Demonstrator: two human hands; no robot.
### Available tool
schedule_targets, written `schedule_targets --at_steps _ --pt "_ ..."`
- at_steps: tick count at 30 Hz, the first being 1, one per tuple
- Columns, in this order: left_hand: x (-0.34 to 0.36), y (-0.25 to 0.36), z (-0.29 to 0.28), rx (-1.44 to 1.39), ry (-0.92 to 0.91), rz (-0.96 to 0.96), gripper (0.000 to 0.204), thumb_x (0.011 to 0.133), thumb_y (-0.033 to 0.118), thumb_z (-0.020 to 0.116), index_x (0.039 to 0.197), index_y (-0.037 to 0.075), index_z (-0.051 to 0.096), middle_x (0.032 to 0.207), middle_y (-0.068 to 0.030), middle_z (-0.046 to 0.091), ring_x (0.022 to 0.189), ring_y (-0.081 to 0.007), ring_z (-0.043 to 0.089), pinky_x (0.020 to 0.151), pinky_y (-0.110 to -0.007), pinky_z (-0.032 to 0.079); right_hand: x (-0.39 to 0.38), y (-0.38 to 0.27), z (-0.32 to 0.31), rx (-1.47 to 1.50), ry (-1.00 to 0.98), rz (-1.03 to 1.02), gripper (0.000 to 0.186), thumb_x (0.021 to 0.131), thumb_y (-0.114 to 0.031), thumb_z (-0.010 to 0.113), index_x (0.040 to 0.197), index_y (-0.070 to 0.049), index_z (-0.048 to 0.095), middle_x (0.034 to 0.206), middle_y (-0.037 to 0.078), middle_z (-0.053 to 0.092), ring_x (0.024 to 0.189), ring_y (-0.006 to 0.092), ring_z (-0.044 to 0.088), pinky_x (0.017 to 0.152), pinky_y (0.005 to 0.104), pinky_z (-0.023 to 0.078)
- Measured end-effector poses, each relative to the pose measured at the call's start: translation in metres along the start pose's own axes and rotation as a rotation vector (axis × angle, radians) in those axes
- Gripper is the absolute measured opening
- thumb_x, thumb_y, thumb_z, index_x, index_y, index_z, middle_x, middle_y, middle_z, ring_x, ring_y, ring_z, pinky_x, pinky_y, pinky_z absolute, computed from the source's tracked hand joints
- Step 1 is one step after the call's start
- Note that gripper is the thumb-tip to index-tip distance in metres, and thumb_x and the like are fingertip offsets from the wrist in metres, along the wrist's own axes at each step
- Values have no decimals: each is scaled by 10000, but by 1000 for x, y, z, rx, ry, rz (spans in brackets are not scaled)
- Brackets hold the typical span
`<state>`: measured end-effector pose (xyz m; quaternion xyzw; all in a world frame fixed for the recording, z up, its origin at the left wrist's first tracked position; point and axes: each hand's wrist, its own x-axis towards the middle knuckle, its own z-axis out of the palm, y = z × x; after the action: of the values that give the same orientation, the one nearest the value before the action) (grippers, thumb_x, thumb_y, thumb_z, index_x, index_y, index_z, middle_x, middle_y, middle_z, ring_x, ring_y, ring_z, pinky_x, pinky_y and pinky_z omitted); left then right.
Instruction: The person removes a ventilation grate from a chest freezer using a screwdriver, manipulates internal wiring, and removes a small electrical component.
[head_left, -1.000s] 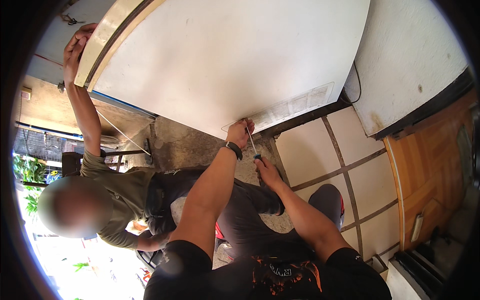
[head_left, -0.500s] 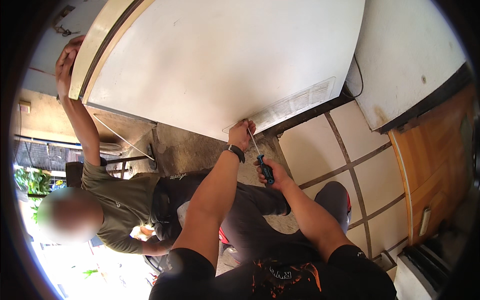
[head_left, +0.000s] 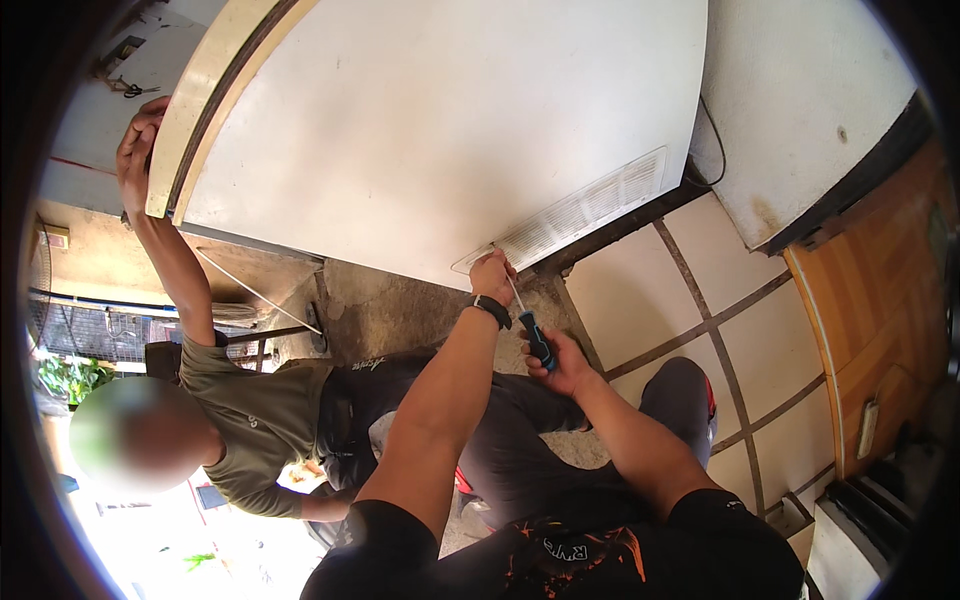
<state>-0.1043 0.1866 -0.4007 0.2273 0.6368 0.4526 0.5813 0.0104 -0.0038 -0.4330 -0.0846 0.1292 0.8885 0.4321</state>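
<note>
My right hand is wrapped round the blue and black handle of a screwdriver. Its thin metal shaft slants up and left to the fingers of my left hand. Those fingers are bent together at the left end of a slotted vent grille, low on a large white appliance cabinet. Whatever they hold there, and the screwdriver's tip, is hidden behind them. A dark band circles my left wrist.
At left a co-worker in an olive shirt has one hand on the cabinet's cream edge trim. A black cable hangs beside another white cabinet. Tiles and a wooden panel lie to the right.
The whole view has shifted a little, with the scene lying slightly lower. Both my hands keep their places by the grille, and the screwdriver stays in my right hand.
</note>
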Motion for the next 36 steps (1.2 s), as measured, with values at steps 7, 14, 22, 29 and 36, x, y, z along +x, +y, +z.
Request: schedule_targets --at_steps 7,14,22,29,36 --pt "-4 -5 17 -82 -33 5 240 1056 185 434 962 15 575 793 -47 556 633 -161 499 546 -322 439 15 20 5 -1534 714 -1031 439 844 -259 751 1181 -65 550 938 106 620 807 225 610 675 330 488" --pt "0 0 7 -180 -18 -69 236 1049 211 471 953 23 577 769 -35 552 632 -148 493 547 -288 435 1 8 -8 -39 14 -139 395 825 -249 736 1076 -34 521 975 152 609 852 297 611 768 404 504" --pt "-3 -7 0 101 62 43 197 994 188 589 1019 -7 584 704 -59 553 528 -167 498 464 -334 414 3 17 19 -722 473 -574 301 869 -158 691 1103 -83 516 950 76 589 804 218 605 703 369 499" --pt "-13 -2 11 -161 27 -49 243 1050 183 461 1071 -37 561 804 -82 604 610 -173 547 524 -317 479 -15 8 27 -592 335 -333 285 951 -262 593 1150 -100 468 896 67 558 746 180 585 601 331 472" --pt "-8 8 17 -233 51 -51 188 1012 140 460 1018 -23 553 894 -129 648 747 -218 628 655 -326 563 9 -14 -4 -598 272 -228 337 900 -167 683 1133 -71 459 841 47 521 712 144 554 555 311 446"
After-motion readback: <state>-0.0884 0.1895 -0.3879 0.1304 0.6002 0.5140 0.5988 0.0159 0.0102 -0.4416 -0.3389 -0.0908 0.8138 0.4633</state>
